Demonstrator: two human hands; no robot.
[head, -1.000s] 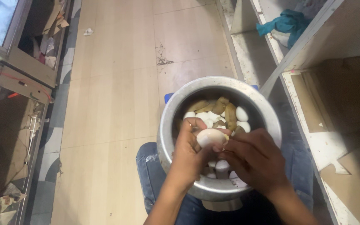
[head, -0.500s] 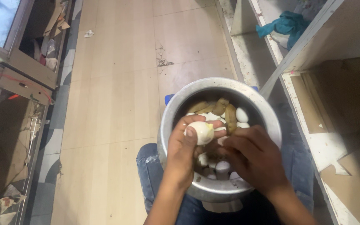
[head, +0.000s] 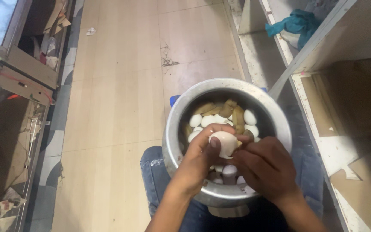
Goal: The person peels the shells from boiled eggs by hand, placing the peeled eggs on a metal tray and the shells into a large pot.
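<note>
A round metal pot (head: 174, 141) rests on my lap, holding several white boiled eggs (head: 250, 117) and brown strips of peel (head: 232, 112). Above the pot's near half, my left hand (head: 200, 157) grips a white egg (head: 223, 142) between thumb and fingers. My right hand (head: 265, 167) comes in from the right, its fingertips touching the same egg's right side. More eggs lie under my hands, partly hidden.
Light wooden floor (head: 117, 94) stretches ahead. A white shelf unit (head: 323, 129) stands on the right with a teal cloth (head: 295, 23) on it. Cluttered wooden frames and scraps (head: 18, 77) line the left. My jeans-clad knees (head: 159, 180) are below the pot.
The egg has shifted slightly between my hands, first left and up, now back toward the centre above the pot. Both hands stay on it.
</note>
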